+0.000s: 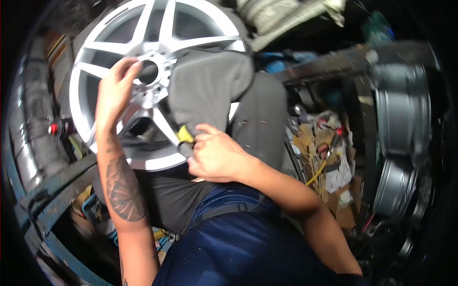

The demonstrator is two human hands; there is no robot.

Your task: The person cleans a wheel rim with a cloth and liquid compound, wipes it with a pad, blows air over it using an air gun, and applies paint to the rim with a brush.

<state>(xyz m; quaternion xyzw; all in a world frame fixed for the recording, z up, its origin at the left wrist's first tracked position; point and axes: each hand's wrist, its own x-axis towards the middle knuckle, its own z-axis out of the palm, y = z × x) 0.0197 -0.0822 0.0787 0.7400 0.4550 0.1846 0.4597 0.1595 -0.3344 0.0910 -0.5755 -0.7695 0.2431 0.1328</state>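
Note:
A silver alloy wheel rim [179, 45] with split spokes lies across my lap, its round centre hole facing up. Over the hub's left side is my left hand [117, 83], fingers bent and slightly apart near the edge of the hole. Nothing shows between those fingers. My right hand [217, 155] is closed around a yellow-and-black tool [185, 135] at the rim's lower right. The tool's kind cannot be made out, since the fist covers much of it. Grey trouser cloth [205, 86] on my raised knee covers the rim's right part.
On the right, several silver rims [401, 117] are stacked beside a dark metal beam [334, 64]. Below that beam lie cardboard, paper and loose tools [327, 152]. A blue metal frame [57, 183] and a shiny grey cylindrical object [28, 138] stand on the left.

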